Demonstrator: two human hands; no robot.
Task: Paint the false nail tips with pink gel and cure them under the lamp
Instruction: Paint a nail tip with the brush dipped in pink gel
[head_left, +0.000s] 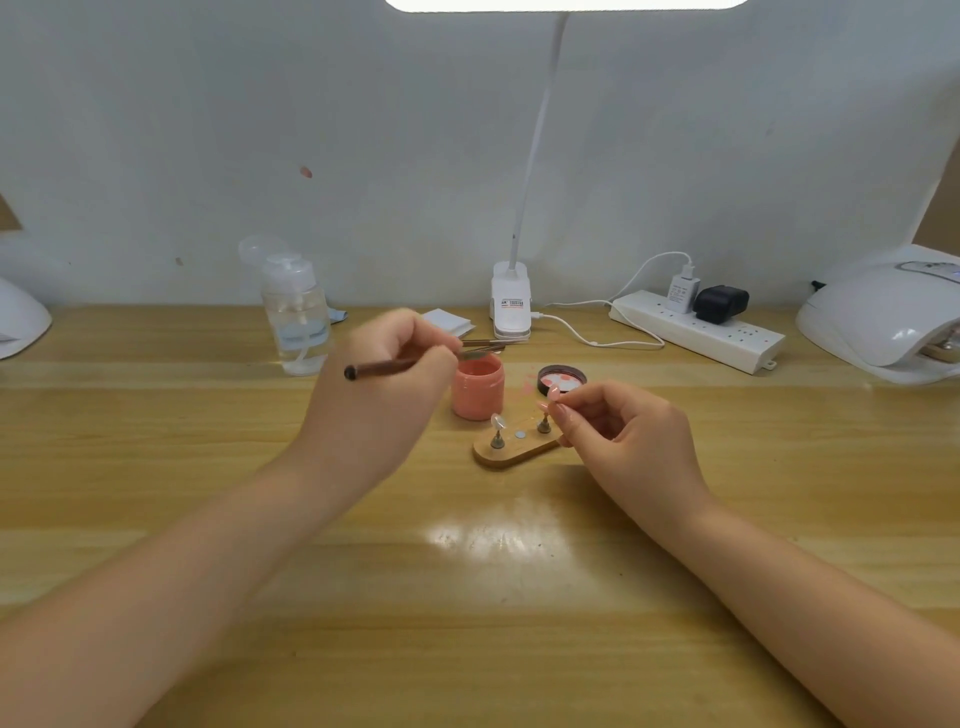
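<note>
At centre frame, the left hand (387, 364) pinched a brush (400, 366), its tip over the pink jar (477, 388). Just right, the right hand (618, 426) pinched a nail tip (554, 393) between thumb and forefinger.

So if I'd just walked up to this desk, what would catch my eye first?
Probably the two bare hands at the middle of the wooden desk: the left hand holds a thin brown brush with its tip at the open pink gel jar, while the right hand pinches a small pink nail tip above a small oval wooden stand. Next, the white dome-shaped curing lamp at the far right.
</note>
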